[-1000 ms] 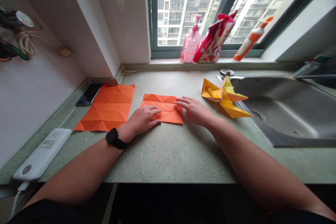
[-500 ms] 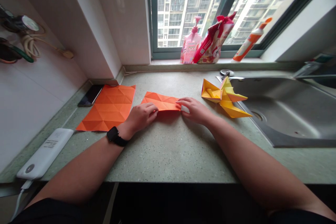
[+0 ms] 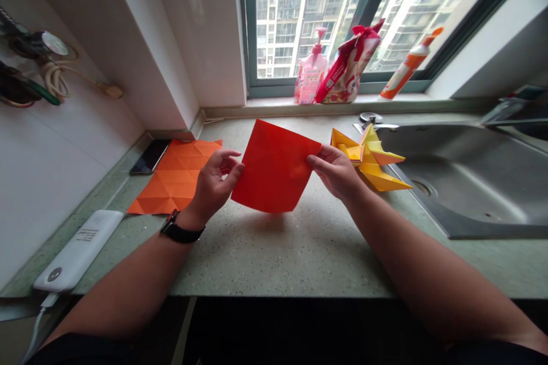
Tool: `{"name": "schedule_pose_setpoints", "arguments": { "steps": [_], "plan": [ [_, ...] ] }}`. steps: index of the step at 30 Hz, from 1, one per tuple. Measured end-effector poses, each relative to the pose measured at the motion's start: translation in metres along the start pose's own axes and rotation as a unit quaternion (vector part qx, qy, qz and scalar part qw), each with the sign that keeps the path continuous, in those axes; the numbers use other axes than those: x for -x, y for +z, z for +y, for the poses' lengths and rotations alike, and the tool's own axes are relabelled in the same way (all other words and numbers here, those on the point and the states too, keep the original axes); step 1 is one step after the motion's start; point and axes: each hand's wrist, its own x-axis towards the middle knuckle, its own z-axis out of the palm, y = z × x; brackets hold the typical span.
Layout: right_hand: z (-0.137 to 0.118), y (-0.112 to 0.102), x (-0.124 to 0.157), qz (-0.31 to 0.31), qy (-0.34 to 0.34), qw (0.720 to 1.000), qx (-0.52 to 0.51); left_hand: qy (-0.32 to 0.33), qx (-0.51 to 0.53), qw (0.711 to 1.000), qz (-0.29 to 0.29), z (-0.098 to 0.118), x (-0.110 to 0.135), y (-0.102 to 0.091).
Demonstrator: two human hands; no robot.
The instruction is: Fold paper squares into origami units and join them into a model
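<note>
Both hands hold an orange-red paper sheet (image 3: 274, 166) up off the green counter (image 3: 282, 251), its plain side facing me. My left hand (image 3: 214, 182) pinches the sheet's left edge between thumb and fingers; a black watch sits on that wrist. My right hand (image 3: 336, 170) grips the right edge. A second orange sheet (image 3: 177, 179), creased into triangles, lies flat on the counter to the left. A folded yellow paper model (image 3: 368, 159) rests just right of my right hand, beside the sink.
A steel sink (image 3: 471, 182) fills the right side. A phone (image 3: 149, 155) lies near the wall corner and a white power bank (image 3: 77, 251) at the left front edge. On the windowsill stand a pink pump bottle (image 3: 310, 74), a red pouch (image 3: 346, 65) and an orange-capped bottle (image 3: 405, 65).
The folded orange sheet lay flat under both hands; the hands lifted its near edge, and now hold it raised and opened out above the counter.
</note>
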Motion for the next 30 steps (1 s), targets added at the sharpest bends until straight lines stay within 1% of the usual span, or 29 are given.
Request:
{"name": "schedule_pose_setpoints", "arguments": {
  "steps": [2,4,6,7,9,11,13,16,19,21,23,25,27,28,30],
  "plan": [
    [0.004,-0.001,-0.001,0.008,0.030,1.000,-0.003,-0.041,0.049,0.998,-0.012,-0.006,-0.003,0.005],
    [0.013,-0.003,-0.003,-0.003,0.082,0.997,0.012,-0.081,0.051,0.995,-0.006,-0.013,-0.005,0.009],
    [0.025,-0.005,-0.004,-0.026,0.141,0.989,0.046,-0.113,0.025,0.993,-0.006,-0.021,-0.006,0.012],
    [0.030,-0.006,-0.004,-0.031,0.157,0.985,0.070,-0.126,0.006,0.992,-0.015,-0.024,-0.006,0.013],
    [0.040,-0.006,-0.004,-0.034,0.160,0.978,0.127,-0.141,-0.033,0.988,-0.047,-0.028,-0.006,0.014],
    [0.044,-0.007,-0.003,-0.032,0.138,0.970,0.197,-0.137,-0.075,0.984,-0.084,-0.029,-0.004,0.014],
    [0.044,-0.007,-0.001,-0.035,0.110,0.953,0.279,-0.114,-0.132,0.978,-0.115,-0.028,-0.001,0.013],
    [0.038,-0.007,0.001,-0.040,0.068,0.911,0.405,-0.064,-0.249,0.956,-0.140,-0.025,0.001,0.013],
    [0.030,-0.004,0.004,-0.013,0.021,0.867,0.498,0.006,-0.320,0.932,-0.168,-0.027,0.000,0.015],
    [0.026,0.001,0.006,-0.002,-0.023,0.854,0.520,0.052,-0.329,0.921,-0.204,-0.029,0.000,0.020],
    [0.023,0.007,0.009,-0.017,-0.073,0.852,0.518,0.076,-0.332,0.904,-0.259,-0.032,0.001,0.025],
    [0.022,0.016,0.012,-0.047,-0.110,0.852,0.510,0.074,-0.341,0.881,-0.319,-0.034,0.003,0.030],
    [0.023,0.025,0.014,-0.080,-0.126,0.852,0.502,0.055,-0.350,0.859,-0.369,-0.035,0.005,0.035],
    [0.025,0.030,0.015,-0.098,-0.129,0.852,0.498,0.045,-0.355,0.851,-0.384,-0.036,0.006,0.036],
    [0.031,0.039,0.014,-0.148,-0.132,0.848,0.491,0.028,-0.366,0.842,-0.396,-0.035,0.008,0.039]
  ]
}}
